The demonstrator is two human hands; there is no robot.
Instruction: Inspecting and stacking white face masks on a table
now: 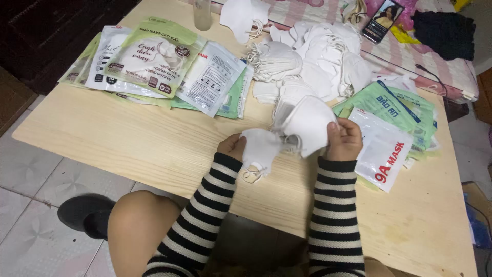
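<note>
Head view: left hand (233, 146) pinching one white mask (259, 149), right hand (344, 139) clenched on a small stack of masks (307, 123), both near the table (154, 143) front edge. Filled pouches (154, 64) at far left corner, flat pouches (389, 128) at right edge, loose mask heap (318, 61) along far edge; packing judged roughly midway.

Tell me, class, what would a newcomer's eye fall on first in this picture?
First, the two hands at the middle of the wooden table: the left hand holds one white mask, the right hand grips a small stack of masks. Behind them a loose heap of masks fills the far side. Flat pouches lie fanned at the far left, and more pouches sit by the right hand.
</note>
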